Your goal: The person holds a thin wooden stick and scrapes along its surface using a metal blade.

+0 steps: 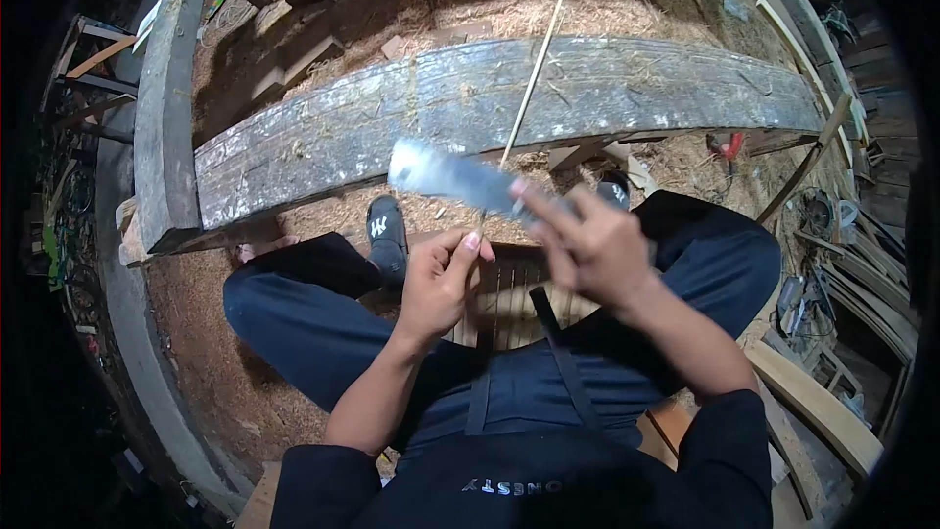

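Note:
My left hand point(441, 279) is closed, thumb and fingers pinching the lower end of a thin pale stick point(537, 73). From there the stick slants up and away, over the weathered plank in front of me. My right hand point(592, 245) is wrapped round the handle of a broad-bladed knife point(450, 176). Motion blurs the blade, which points left and crosses in front of the stick just above my left hand. Whether blade and stick touch I cannot tell. The knife's handle is mostly hidden by my fingers.
The weathered plank point(323, 132) spans the view beyond my knees, meeting a grey beam point(162, 98) at left. Wood shavings point(490, 10) cover the ground. A red-handled tool point(729, 147) lies near the plank's right end. Curved wood pieces point(813, 402) lie at right.

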### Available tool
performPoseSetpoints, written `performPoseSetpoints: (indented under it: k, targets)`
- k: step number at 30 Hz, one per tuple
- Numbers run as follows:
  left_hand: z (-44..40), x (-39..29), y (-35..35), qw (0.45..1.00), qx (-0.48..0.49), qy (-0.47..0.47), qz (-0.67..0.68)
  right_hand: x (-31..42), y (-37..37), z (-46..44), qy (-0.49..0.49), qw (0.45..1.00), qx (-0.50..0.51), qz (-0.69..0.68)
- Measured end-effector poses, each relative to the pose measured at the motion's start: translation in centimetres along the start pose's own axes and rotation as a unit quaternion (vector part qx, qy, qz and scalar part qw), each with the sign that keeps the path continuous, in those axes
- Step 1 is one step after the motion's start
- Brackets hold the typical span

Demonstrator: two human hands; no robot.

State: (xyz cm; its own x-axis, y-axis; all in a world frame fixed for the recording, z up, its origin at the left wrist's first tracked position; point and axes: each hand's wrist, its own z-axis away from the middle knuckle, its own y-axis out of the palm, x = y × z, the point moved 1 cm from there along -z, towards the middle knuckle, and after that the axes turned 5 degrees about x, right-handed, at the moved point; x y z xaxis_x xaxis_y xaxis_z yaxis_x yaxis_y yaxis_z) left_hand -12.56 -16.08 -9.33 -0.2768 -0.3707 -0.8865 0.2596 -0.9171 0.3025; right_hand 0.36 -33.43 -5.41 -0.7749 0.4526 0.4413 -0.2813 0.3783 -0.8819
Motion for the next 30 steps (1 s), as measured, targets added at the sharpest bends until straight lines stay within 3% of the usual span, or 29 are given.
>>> performPoseSetpoints:
  k: [2,4,6,8,9,12,14,16,22,28,30]
  targets:
    - [-0.2,0.0,0.1,1.000,-0.002,-0.018,0.006,0.5,0.1,0.3,-0.023,1.000,0.015,-0.014]
    - [0.0,-0.5,-0.2,0.999,0.013,0.003,0.032,-1.4,0.2,-0.4,0.072,0.997,-0.022,0.009]
    - [0.2,-0.3,-0.3,0.999,0.011,-0.004,0.044,-1.4,-0.1,-0.5,0.060,0.998,-0.017,0.020]
    - [0.0,0.2,-0.1,0.999,-0.006,-0.007,0.032,0.9,-0.1,0.6,-0.022,0.999,0.037,-0.006]
    - [-0.2,0.2,0.2,0.998,-0.055,0.015,-0.011,1.5,0.2,0.8,-0.034,0.998,0.043,-0.020]
    - [-0.2,-0.9,-0.4,0.999,-0.030,-0.014,-0.004,0.5,0.1,0.0,0.009,1.000,0.010,-0.020]
    - [-0.2,-0.3,-0.4,0.999,-0.011,-0.029,0.026,1.6,0.0,0.5,-0.018,0.998,0.061,-0.013]
    - [-0.3,0.3,0.4,0.997,-0.078,0.020,0.012,1.9,0.9,0.8,-0.074,0.996,0.025,-0.040]
    - [-1.0,-0.1,0.6,0.994,-0.073,0.062,-0.051,0.9,0.4,0.5,-0.028,0.999,0.032,-0.005]
    - [-0.7,-0.3,0.5,0.993,-0.078,0.014,-0.086,0.6,0.4,0.4,-0.024,0.999,0.022,0.015]
    - [-0.8,-0.5,0.9,0.992,-0.084,0.036,-0.092,0.5,0.4,0.4,-0.027,0.999,0.012,0.015]
